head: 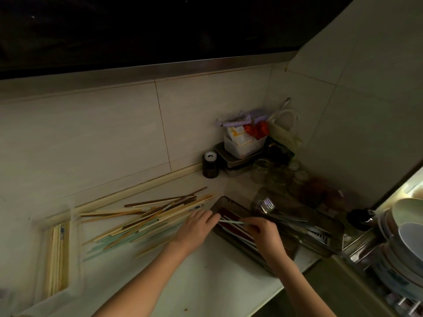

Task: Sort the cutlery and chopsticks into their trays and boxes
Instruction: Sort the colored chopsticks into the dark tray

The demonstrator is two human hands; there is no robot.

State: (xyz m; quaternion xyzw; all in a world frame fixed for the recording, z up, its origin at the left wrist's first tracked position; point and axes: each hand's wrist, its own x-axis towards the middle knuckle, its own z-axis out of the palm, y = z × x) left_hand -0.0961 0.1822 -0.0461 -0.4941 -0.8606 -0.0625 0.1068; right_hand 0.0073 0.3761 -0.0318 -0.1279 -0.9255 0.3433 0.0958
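Observation:
A heap of loose chopsticks (146,219), wooden, brown and pale green, lies across the counter. To its right stands a long metal tray (225,202) with dark red and white chopsticks in it. My left hand (194,227) and my right hand (263,232) together pinch a pale green chopstick (231,222) over that tray's near end. A second metal tray (336,227) further right holds forks and other steel cutlery (267,205). At the far left a clear box (37,248) holds light wooden chopsticks.
Jars (263,170), a dark bottle (210,164) and a plastic container of packets (243,145) crowd the back corner. Stacked bowls and plates (405,234) sit in a rack at the right. The counter's front edge runs below my right arm.

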